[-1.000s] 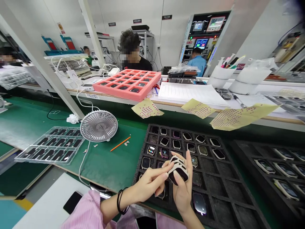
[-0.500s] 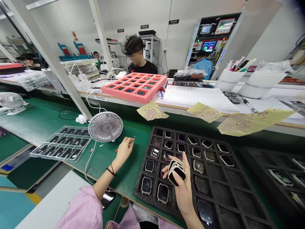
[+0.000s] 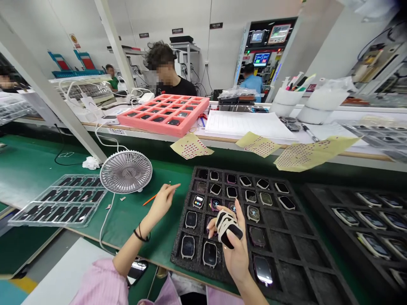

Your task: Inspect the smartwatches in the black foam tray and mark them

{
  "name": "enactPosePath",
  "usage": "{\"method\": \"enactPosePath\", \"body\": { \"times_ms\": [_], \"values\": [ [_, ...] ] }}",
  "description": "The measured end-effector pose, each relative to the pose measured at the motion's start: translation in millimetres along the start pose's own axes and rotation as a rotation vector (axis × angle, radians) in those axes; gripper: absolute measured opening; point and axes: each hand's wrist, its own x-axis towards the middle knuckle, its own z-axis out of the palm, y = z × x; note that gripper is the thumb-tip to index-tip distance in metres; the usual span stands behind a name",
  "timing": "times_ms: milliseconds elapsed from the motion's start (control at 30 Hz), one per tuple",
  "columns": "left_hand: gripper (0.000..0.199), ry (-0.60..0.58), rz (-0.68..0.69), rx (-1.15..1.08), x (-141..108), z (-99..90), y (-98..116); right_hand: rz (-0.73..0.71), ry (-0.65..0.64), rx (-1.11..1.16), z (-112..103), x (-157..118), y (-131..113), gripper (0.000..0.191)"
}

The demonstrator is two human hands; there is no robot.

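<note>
My right hand point(image 3: 237, 250) is closed around a small stack of smartwatch cases point(image 3: 229, 228), pale-framed with dark screens, held above a black foam tray point(image 3: 280, 239). In that tray, smartwatches without straps sit in many of the compartments, such as one with a lit screen point(image 3: 199, 201) and one with a purple frame point(image 3: 257, 236). My left hand point(image 3: 163, 202) is over the green bench left of the tray, fingers stretched to the right and holding nothing visible. Beside it, partly hidden by the hand, lies a thin orange stick point(image 3: 149, 200).
A grey fan point(image 3: 127, 171) and a clear plastic tray of black parts point(image 3: 60, 199) stand at left. Another black foam tray with watches point(image 3: 375, 220) is at right. Above, the shelf bears a pink foam tray point(image 3: 165, 116); yellow dotted sheets point(image 3: 192, 146) hang from its edge. A co-worker sits opposite.
The view has turned to the right. My left hand's fingers have straightened, and more of the orange stick shows. My right hand still holds the stacked watch cases over the tray.
</note>
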Motion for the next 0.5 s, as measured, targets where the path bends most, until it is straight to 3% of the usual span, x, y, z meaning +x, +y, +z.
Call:
{"method": "enactPosePath", "body": {
  "times_ms": [67,167,233,333,500],
  "values": [
    [0.031,-0.013,0.114,-0.217,-14.9,-2.4,41.3,-0.033,-0.01,0.03,3.8,-0.4,0.7,0.064],
    [0.02,-0.013,0.162,-0.539,-39.5,-2.6,102.4,-0.085,0.032,0.031,9.0,-2.5,1.3,0.069],
    [0.016,-0.026,0.184,-0.712,-50.9,0.0,130.1,-0.131,0.089,-0.012,10.3,-4.4,1.7,0.07],
    [0.013,-0.035,0.167,-0.826,-57.0,6.0,146.9,-0.182,0.128,-0.104,8.9,-6.6,2.7,0.072],
    [0.012,-0.032,0.142,-0.835,-54.9,11.7,146.9,-0.226,0.124,-0.208,6.7,-8.4,3.6,0.071]
  ]
}}
